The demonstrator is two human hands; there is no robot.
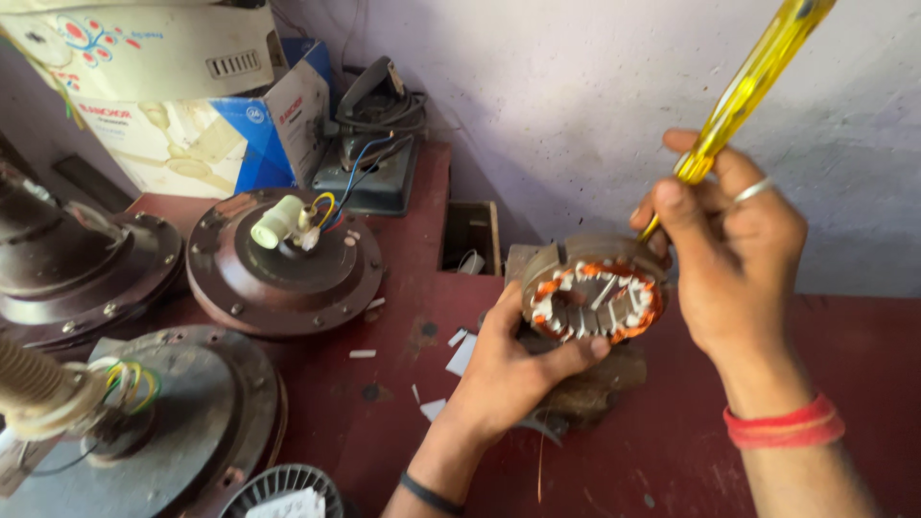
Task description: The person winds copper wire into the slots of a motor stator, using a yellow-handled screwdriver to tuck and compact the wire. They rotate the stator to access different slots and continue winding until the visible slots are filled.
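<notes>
Item: motor stator (593, 299), round, copper windings with white insulation slips in the slots, held tilted just above the red counter (403, 288)

Left hand (504, 369): grip closed around the stator's lower rim, thumb pressed along its near edge, fingers hidden beneath it

Right hand (734, 254): grip pinched on a screwdriver with a yellow see-through handle (753, 77), ring on one finger, red thread band at the wrist; the shaft reaches down to the stator's far rim, tip hidden behind the thumb

Handling note, by judgement: the tip is best kept on the slot edge and off the copper, worked with light leverage while the left hand braces the rim against twisting

Under the stator: a dark, rusty lump, kind unclear

Left of the stator: white paper scraps (460, 355) strewn on the counter; farther left, a brown fan motor housing (283, 264) with a white cap and coloured wires; beyond it two more housings, one at the near left with a wired stem

Behind the stator, left: small open box (470, 235), an electric iron (374, 125), cardboard cartons (201, 105) against the wall

Near edge, left of the stator: a ribbed grey blower wheel (288, 491)
</notes>
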